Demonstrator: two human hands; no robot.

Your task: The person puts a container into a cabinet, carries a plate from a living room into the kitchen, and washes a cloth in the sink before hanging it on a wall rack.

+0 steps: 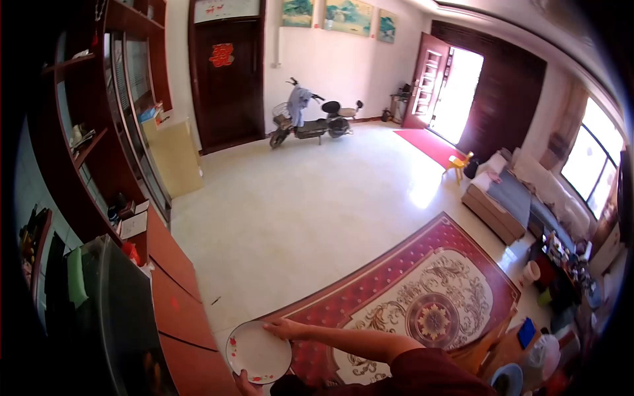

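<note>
A round white plate (259, 353) with small red flowers along its rim is held out low in front of me, near the bottom of the head view. My right hand (285, 329) grips its upper right edge, with the arm stretched in from the right. At the plate's lower left edge is my left hand (247, 384), its thumb on the rim and most of the hand cut off or hidden. Both hands are closed on the plate. Below it lies the edge of a patterned red and cream rug (376, 290).
On my left stand a reddish-brown cabinet (173, 300) and a dark glossy box-shaped appliance (122, 317). An electric scooter (317, 122) is parked by the far wall. A sofa (502, 204), a small yellow chair (457, 166) and a cluttered table are on the right.
</note>
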